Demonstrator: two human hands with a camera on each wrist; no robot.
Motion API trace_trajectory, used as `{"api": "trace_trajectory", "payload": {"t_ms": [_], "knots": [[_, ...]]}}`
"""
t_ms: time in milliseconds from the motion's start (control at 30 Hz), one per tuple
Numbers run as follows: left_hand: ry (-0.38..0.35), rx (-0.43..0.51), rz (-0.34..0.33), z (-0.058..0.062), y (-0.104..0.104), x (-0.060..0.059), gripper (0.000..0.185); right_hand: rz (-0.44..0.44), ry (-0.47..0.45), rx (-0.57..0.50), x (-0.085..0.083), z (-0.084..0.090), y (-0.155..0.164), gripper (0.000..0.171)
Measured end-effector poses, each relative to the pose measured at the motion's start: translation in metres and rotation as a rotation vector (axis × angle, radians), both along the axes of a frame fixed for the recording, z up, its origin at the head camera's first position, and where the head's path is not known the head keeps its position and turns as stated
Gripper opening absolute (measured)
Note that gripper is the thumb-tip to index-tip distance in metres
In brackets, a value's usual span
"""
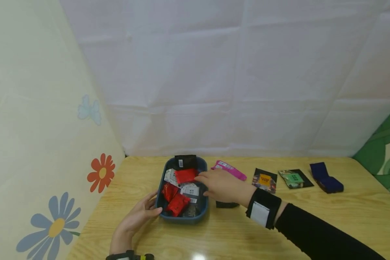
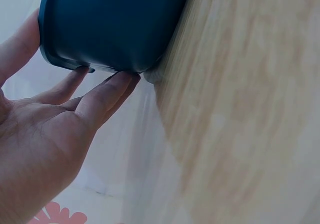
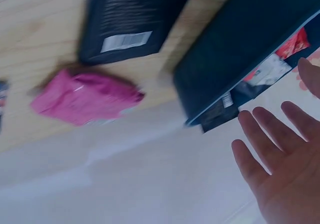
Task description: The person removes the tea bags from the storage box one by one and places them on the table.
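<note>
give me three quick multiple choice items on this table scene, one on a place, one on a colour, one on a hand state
1. Where does the pink packet lie?
A. inside the tray
B. on the table just right of the tray
C. in the left hand

2. What colour is the tray?
A. dark blue
B. white
C. orange

3. How is the left hand placed?
A. clenched in a fist away from the tray
B. gripping a red packet
C. open, fingertips against the tray's outer wall

Answers:
1 B, the head view shows it on the wooden table beside the tray's right rim.
2 A, its wall is dark blue in all three views.
3 C, the left wrist view shows straight fingers touching the tray's side, while the right hand is over the tray's right rim.
</note>
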State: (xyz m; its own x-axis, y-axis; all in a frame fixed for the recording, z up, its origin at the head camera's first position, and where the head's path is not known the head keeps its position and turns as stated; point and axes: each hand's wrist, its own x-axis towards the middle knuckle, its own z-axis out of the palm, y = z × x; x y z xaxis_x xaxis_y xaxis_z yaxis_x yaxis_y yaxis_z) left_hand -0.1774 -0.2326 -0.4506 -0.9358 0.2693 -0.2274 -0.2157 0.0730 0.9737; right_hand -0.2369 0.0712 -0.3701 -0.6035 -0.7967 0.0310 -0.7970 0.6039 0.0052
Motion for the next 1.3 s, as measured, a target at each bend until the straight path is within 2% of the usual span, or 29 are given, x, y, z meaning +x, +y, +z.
{"api": "trace_trajectory", "payload": {"t_ms": [233, 500, 700, 967, 1300], "knots": [[-0.001, -0.007, -0.003, 0.001, 0.000, -0.001, 0.077, 0.082, 0.069, 0.034, 0.005, -0.002, -0.035, 0.058], [-0.013, -0.019, 0.014, -0.002, -0.002, 0.001, 0.077, 0.047, 0.008, 0.139, 0.013, -0.007, -0.074, 0.058], [-0.027, -0.005, -0.005, -0.006, -0.003, 0.001, 0.077, 0.039, 0.031, 0.236, 0.018, -0.015, -0.095, 0.053], [-0.010, 0.012, -0.020, -0.006, -0.005, 0.003, 0.077, 0.038, 0.057, 0.288, 0.021, -0.024, -0.108, 0.037], [0.000, 0.029, -0.046, -0.002, -0.003, -0.001, 0.077, 0.039, 0.084, 0.285, 0.020, -0.032, -0.110, 0.039]]}}
